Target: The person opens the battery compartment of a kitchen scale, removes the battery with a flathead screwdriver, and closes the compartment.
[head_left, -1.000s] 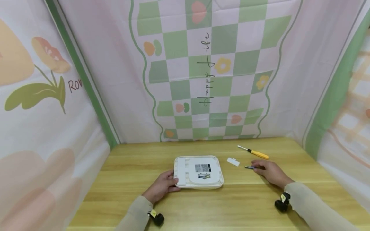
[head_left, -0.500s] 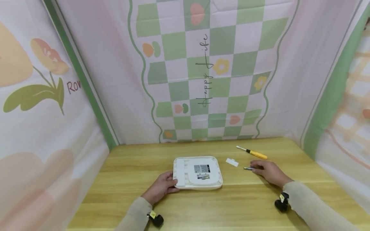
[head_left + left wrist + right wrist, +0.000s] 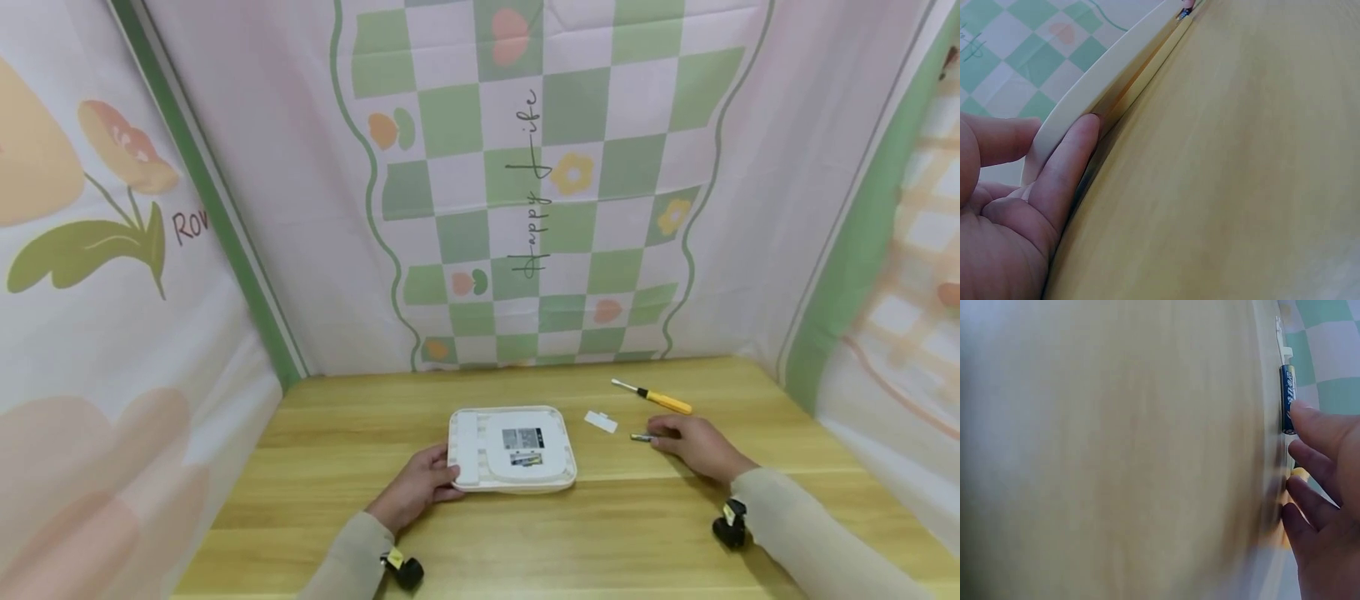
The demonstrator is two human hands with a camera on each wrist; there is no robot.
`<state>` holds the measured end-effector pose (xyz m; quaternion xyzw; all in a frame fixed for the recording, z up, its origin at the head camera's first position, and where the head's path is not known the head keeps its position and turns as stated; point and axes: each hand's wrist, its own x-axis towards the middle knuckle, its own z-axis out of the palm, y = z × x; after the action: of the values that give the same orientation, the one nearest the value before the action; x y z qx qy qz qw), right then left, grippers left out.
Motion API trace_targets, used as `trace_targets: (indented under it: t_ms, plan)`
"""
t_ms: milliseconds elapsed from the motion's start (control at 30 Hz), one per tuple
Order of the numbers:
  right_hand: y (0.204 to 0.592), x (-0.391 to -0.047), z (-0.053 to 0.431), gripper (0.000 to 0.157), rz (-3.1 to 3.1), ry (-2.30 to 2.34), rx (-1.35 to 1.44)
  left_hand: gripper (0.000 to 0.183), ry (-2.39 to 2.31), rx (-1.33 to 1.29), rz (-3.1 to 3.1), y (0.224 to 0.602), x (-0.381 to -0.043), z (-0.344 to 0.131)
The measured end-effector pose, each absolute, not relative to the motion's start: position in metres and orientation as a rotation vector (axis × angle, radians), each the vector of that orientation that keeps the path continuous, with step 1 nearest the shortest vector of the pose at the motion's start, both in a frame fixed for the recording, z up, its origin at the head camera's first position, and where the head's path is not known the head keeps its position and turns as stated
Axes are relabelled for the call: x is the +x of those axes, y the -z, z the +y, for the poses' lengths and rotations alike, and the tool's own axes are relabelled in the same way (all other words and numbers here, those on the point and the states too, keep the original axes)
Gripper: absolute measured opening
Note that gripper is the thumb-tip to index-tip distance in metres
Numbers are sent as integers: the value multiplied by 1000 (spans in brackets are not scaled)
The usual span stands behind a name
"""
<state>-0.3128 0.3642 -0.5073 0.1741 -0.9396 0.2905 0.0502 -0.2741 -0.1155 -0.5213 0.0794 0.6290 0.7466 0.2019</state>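
Observation:
A white rounded-square device (image 3: 487,478) lies underside up on the table, with a label and an uncovered battery compartment (image 3: 526,459) that has a battery in it. Its left edge is gripped by my left hand (image 3: 416,485), thumb on top and fingers beneath; in the left wrist view the fingers (image 3: 1069,169) reach under the rim. To the right, my right hand (image 3: 699,450) pinches one end of a small dark blue battery (image 3: 641,437) at the tabletop. The right wrist view shows the thumb on this battery (image 3: 1287,394); the index fingertip is hidden there.
A small white battery cover (image 3: 601,422) lies between the device and my right hand. Behind that hand is a screwdriver (image 3: 666,402) with a yellow handle. Printed curtains (image 3: 480,208) hang along the back and both sides of the wooden table (image 3: 525,550).
The head view has shifted slightly, moving the scene a little left in it. Both hands keep their places on the device and the battery.

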Motion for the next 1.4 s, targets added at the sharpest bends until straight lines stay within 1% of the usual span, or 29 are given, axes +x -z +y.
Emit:
trace_targets:
  t_ms: [400,667,867,1200,1400]
  plan:
    - [503,-316,361,35,-2855,-964,519,55,-2101,216,1749,525,-271,-116]
    - [492,-319,355,34,-2841,-889,594,55,-2102,220,1746,525,-271,-117]
    - [483,-319,342,28,-2821,-860,648,56,-2101,223,1742,526,-272,-117]
    - [477,-321,317,23,-2763,-859,728,56,-2096,206,1741,526,-279,-117]
    - [475,-317,300,21,-2732,-876,754,57,-2096,216,1729,525,-278,-117]
